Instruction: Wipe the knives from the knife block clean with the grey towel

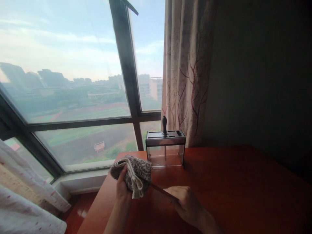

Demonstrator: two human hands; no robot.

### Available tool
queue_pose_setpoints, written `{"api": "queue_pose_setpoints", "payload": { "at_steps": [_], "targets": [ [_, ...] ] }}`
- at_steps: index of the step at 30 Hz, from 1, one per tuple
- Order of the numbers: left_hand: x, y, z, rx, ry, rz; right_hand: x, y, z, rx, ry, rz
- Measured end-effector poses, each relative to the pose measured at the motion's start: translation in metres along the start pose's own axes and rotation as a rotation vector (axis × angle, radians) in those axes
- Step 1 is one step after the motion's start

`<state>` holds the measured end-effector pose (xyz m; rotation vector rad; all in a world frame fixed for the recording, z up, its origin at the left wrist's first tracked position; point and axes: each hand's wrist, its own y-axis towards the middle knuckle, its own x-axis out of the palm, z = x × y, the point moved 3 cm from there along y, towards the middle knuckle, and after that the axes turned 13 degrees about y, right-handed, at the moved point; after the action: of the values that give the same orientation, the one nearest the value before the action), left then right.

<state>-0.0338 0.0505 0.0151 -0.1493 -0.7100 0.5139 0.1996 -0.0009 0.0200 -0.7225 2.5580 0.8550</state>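
My left hand (123,185) is closed around a folded, speckled grey-brown cloth (143,165) with a pale edge, the thumb pressing on top. My right hand (186,204) is wrapped round the handle end of a knife (161,190), whose handle is mostly hidden by the fingers. The narrow, dark blade slants up to the left, and its far part goes into the folds of the cloth. Just beyond the hands stands a knife block (165,141) with clear sides and a slotted top. One black handle (164,125) sticks up from it, with a thin shaft below.
The reddish-brown wooden table (224,182) spreads under the hands and to the right. A large window (73,97) with dark frames lies beyond its left edge. A patterned curtain (187,71) hangs behind the block, and another pale curtain (24,195) is at lower left.
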Motion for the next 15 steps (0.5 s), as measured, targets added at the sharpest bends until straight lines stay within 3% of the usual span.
{"api": "queue_pose_setpoints", "payload": {
  "at_steps": [3, 10, 12, 15],
  "targets": [
    [-0.004, 0.004, 0.000, 0.057, 0.010, 0.029, -0.002, -0.003, 0.007, 0.121, 0.083, 0.096],
    [-0.010, 0.006, 0.002, 0.200, 0.129, 0.133, -0.011, -0.011, 0.018, 0.406, 0.547, 0.419],
    [-0.009, 0.003, 0.005, 0.249, 0.175, 0.110, -0.012, -0.010, 0.018, 0.447, 0.668, 0.469],
    [-0.003, -0.004, 0.009, 0.296, 0.218, -0.027, -0.017, -0.009, 0.023, 0.486, 0.801, 0.581]
  ]
}}
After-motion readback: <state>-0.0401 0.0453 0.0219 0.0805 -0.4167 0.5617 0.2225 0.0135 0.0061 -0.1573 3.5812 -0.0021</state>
